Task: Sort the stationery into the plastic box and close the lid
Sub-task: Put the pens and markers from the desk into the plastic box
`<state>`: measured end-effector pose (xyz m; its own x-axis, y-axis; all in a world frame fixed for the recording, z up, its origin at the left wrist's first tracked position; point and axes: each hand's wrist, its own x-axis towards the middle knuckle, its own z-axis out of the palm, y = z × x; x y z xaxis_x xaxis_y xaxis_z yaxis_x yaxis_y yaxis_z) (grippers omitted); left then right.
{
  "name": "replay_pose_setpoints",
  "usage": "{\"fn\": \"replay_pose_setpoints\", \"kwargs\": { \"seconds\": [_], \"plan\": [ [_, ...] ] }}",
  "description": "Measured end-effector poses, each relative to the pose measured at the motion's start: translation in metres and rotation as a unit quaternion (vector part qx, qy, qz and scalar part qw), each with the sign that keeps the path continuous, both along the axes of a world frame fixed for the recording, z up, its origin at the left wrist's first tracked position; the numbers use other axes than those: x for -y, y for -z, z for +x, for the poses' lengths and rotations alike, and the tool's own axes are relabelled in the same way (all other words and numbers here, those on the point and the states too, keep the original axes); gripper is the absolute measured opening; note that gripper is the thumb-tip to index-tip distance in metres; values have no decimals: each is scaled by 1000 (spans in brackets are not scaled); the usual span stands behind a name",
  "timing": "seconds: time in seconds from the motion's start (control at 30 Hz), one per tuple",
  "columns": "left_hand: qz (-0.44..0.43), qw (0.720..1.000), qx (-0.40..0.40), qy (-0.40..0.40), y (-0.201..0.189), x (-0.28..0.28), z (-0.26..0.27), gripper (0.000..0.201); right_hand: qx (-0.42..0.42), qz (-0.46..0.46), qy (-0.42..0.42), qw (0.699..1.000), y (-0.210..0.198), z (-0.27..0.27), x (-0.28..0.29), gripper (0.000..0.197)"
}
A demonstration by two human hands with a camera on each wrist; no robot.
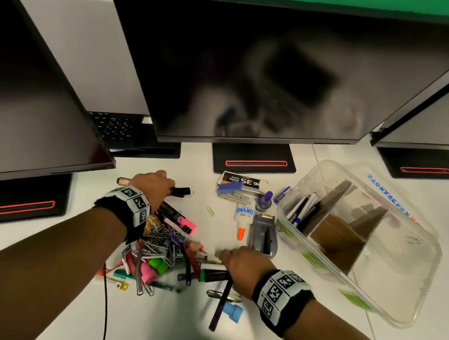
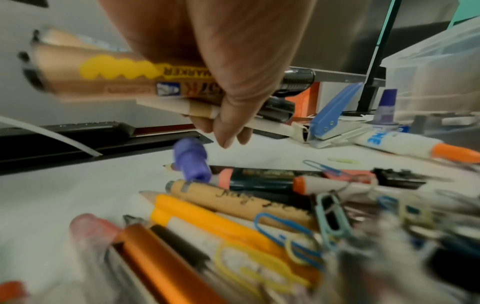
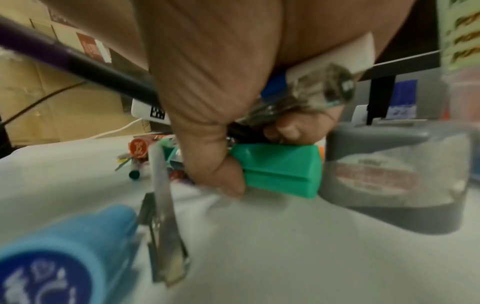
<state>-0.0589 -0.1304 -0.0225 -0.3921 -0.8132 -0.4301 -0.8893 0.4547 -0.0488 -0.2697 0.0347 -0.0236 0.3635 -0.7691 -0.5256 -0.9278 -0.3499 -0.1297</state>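
left hand (image 1: 150, 185) above the far edge of the pile (image 1: 162, 253), fingers curled round a bundle of markers (image 2: 122, 76): a tan one printed "marker", a white pen, at least one black barrel sticking out the far side. grip is full and tight, held clear of the desk (image 1: 319, 159).

right hand (image 1: 241, 272) low at the near right of the pile, fingers closed round a second bundle: a purple pen (image 1: 221, 306) slanting toward the body, a green-capped marker (image 3: 280, 170), a clear-barrelled pen, something white. little finger touches the desk in the right wrist view.

box (image 1: 389, 294) stands open at the right of the desk, well apart from both hands. cardboard dividers inside; several pens (image 1: 302, 208) stand in the far left compartment. lid: cannot tell where it is.

between pile and box: glue bottle (image 1: 243, 218), orange tip toward the body; grey punch (image 1: 263, 236) just beside it; blue stapler (image 1: 230, 192); staple packet (image 1: 243, 181); small purple-capped bottle (image 1: 264, 202). a loose yellow-green clip (image 1: 210, 211) lies left of the glue. a blue cap (image 1: 233, 312) lies near the right hand.

three dark monitors (image 1: 258, 74) stand along the back.
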Motion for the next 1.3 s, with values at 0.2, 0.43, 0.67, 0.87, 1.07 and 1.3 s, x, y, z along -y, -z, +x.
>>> {"fn": "replay_pose_setpoints", "kwargs": {
  "seconds": [0.2, 0.43, 0.67, 0.87, 1.07, 1.3],
  "plan": [
    [26, 1000, -14, -10, 16, 19, 3, 41, 92, -43, 90, 991, -24, -18, 0, 31],
    [14, 997, -31, -68, 15, 45, 25, 36, 142, -63, 212, 965, -44, -19, -2, 36],
    [40, 998, -28, -45, 26, 45, 32, 49, 256, -24, 354, 899, -57, -8, 2, 21],
    [17, 1000, -16, -11, 29, 32, 22, 23, 437, -43, 557, 705, -85, -27, 22, 20],
    [30, 999, 17, -13, 22, 24, 20, 24, 582, -24, 697, 418, -100, -73, 44, 13],
    [26, 999, 28, -30, 14, 15, 16, 23, 499, -6, 746, 440, -75, -102, 63, 4]
  ]
}}
